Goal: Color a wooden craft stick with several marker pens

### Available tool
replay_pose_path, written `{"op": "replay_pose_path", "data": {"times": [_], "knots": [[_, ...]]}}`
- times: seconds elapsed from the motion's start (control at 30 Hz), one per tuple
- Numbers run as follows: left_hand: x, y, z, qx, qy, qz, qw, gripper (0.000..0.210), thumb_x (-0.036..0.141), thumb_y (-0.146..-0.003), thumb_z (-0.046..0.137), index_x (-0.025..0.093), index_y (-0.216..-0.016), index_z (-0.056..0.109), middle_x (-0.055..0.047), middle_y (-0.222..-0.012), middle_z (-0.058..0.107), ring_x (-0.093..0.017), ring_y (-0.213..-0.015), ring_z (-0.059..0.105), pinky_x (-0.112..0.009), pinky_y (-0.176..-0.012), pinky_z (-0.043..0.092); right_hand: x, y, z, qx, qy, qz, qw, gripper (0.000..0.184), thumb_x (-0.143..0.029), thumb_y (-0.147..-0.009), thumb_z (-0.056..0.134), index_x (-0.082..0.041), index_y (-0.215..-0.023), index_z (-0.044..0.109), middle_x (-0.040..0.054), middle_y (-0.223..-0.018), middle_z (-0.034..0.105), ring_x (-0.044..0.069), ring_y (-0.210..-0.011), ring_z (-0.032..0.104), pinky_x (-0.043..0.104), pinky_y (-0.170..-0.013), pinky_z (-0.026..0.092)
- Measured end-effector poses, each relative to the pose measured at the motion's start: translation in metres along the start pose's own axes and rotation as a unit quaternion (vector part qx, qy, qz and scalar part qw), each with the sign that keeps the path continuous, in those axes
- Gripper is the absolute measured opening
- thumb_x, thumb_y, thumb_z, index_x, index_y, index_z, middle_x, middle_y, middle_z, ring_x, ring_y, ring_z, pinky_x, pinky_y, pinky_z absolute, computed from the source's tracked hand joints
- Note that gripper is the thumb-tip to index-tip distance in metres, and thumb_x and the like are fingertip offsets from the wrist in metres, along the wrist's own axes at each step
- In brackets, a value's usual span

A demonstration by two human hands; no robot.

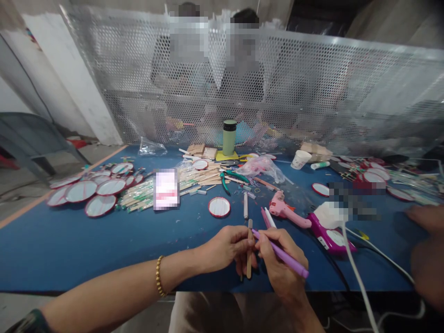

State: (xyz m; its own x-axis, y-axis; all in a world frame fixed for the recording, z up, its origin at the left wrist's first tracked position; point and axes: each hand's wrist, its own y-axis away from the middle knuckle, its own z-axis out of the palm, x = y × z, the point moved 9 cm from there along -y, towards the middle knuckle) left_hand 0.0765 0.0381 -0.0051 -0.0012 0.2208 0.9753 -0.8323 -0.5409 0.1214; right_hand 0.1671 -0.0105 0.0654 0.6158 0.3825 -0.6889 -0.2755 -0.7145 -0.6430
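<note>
A flat wooden craft stick with a small pale piece at its top end stands nearly upright in the picture, pinched in the fingers of my left hand. My right hand grips a purple marker pen, its tip against or very close to the stick's upper part. Just beyond my hands lie a pale tube-like piece and a white pen beside a pink one. A round disc with a red rim rests to the left, and a pink glue gun to the right.
Many red-rimmed discs and bundled sticks lie at left. Green-handled pliers, a green bottle and a paper cup stand further back. A magenta power strip trails cables at right, near another person's hand. Behind is a perforated metal screen.
</note>
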Motion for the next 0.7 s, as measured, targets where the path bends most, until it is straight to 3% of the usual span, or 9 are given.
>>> {"op": "replay_pose_path", "data": {"times": [0.7], "knots": [[0.0039,0.0014,0.0017,-0.001,-0.007,-0.004,1.000,0.057,0.073,-0.078,0.060,0.017,-0.084,0.052,-0.001,-0.068,0.063,-0.011,-0.051,0.059,-0.023,-0.048,0.048,-0.0037,0.0001,-0.0012,0.007,0.014,-0.015,1.000,0.021,-0.029,-0.090,0.059,-0.020,-0.072,0.067,-0.0011,-0.058,0.068,0.012,-0.048,0.063,0.019,-0.048,0.050]]}}
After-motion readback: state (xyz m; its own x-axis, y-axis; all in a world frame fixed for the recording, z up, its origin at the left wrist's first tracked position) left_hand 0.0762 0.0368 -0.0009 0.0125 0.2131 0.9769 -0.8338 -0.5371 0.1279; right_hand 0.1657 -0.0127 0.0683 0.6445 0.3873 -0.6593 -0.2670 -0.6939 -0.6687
